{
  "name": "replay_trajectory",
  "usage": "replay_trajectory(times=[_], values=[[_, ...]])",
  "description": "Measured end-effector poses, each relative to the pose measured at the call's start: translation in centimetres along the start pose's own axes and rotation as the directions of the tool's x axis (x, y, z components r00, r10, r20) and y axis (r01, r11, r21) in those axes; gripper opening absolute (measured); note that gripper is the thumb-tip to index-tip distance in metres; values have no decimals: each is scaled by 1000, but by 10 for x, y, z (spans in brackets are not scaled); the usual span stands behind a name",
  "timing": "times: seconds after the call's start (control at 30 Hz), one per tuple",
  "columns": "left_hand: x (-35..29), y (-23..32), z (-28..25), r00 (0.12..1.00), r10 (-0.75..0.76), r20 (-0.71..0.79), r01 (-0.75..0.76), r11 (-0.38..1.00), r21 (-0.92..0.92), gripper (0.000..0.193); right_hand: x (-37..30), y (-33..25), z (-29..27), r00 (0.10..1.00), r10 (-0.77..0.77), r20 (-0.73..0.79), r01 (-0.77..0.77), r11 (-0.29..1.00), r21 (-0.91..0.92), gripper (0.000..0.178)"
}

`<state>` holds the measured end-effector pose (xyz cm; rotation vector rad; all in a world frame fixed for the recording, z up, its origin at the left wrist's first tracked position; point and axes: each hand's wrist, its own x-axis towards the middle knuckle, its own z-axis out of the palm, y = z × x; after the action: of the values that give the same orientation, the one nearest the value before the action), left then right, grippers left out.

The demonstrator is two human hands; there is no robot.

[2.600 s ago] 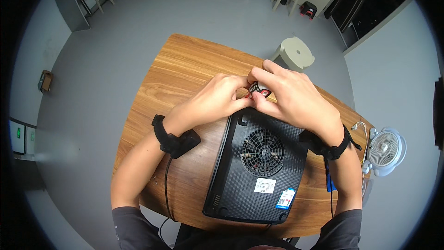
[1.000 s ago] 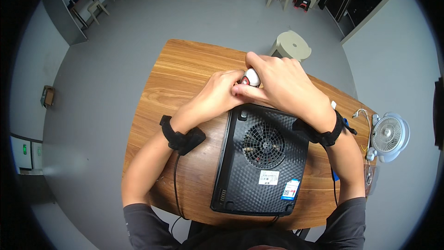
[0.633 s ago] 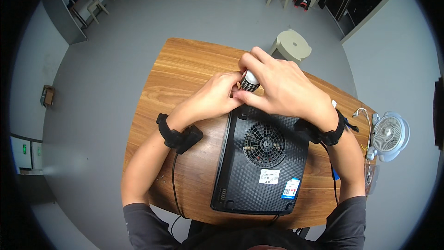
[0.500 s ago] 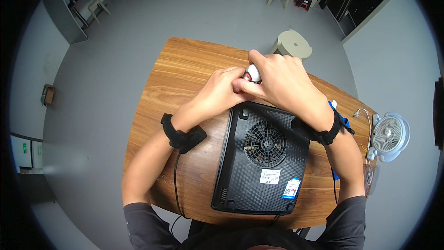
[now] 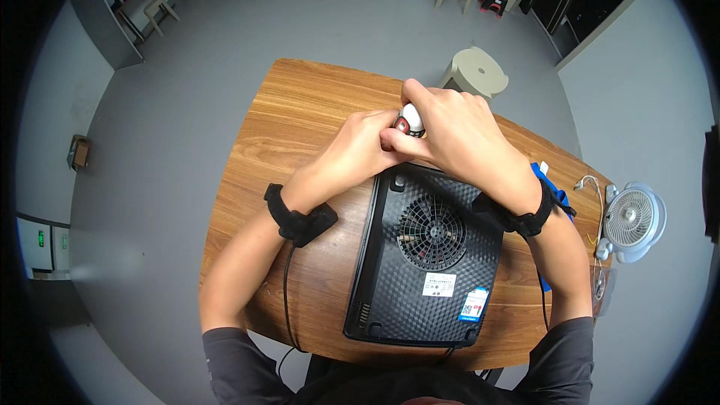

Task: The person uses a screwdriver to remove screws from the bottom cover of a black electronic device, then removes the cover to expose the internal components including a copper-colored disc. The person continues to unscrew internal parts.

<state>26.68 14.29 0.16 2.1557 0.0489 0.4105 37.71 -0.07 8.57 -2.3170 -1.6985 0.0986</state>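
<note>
Beyond the far edge of a black appliance, both hands meet around a small container (image 5: 411, 120) with a rounded white top and a red and black band. Its lower part is hidden by my fingers. My left hand (image 5: 361, 139) is closed around its left side. From the right, my right hand (image 5: 457, 124) grips it, thumb across the near side and fingers curled over the far side. Just below my hands lies the black appliance (image 5: 390, 277), bottom up like an induction cooker, with a round fan grille (image 5: 436, 232) and stickers on its textured underside.
The wooden table (image 5: 300, 105) carries a blue item (image 5: 541, 174) partly behind my right wrist, a small white fan (image 5: 634, 217) at its right edge, and cables. A beige stool (image 5: 476, 71) stands beyond the table. Black straps with wired modules sit on both wrists.
</note>
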Motion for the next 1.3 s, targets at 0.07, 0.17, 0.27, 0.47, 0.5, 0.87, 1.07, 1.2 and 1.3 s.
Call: replay_trajectory(times=[0.07, 0.17, 0.27, 0.47, 0.5, 0.87, 1.07, 1.2, 1.3], values=[[1, -5, 3, 996, 73, -41, -73, 997, 20, 19, -1, 0, 0, 998, -53, -42, 54, 998, 43, 43], [0, 2, -7, 996, -44, 72, 47, 998, -34, 19, -4, 1, -2, 981, -154, -117, 166, 981, 102, 44], [-2, 3, -8, 992, -77, 97, 86, 992, -92, 17, -5, 2, 1, 977, -147, -156, 168, 977, 131, 41], [0, -2, 0, 999, 25, -32, -25, 1000, 0, 20, -2, 5, 5, 998, -37, -59, 43, 995, 93, 44], [0, -3, 1, 999, 30, -45, -30, 1000, 4, 21, -2, 3, 4, 994, -76, -76, 84, 990, 113, 44], [0, -15, -3, 997, 68, 38, -67, 997, -30, 29, -2, 2, 6, 993, -72, -93, 80, 994, 81, 43], [-2, -23, 6, 996, 68, -54, -65, 996, 53, 39, -4, -4, 2, 970, -170, -175, 180, 983, 41, 39], [-6, -7, 3, 999, 15, -36, -12, 998, 59, 36, -1, 0, 4, 984, -164, -72, 171, 980, 99, 37], [-7, -2, 1, 1000, -4, 30, 4, 1000, -26, 31, 0, 5, 5, 965, -247, -89, 258, 954, 154, 37]])
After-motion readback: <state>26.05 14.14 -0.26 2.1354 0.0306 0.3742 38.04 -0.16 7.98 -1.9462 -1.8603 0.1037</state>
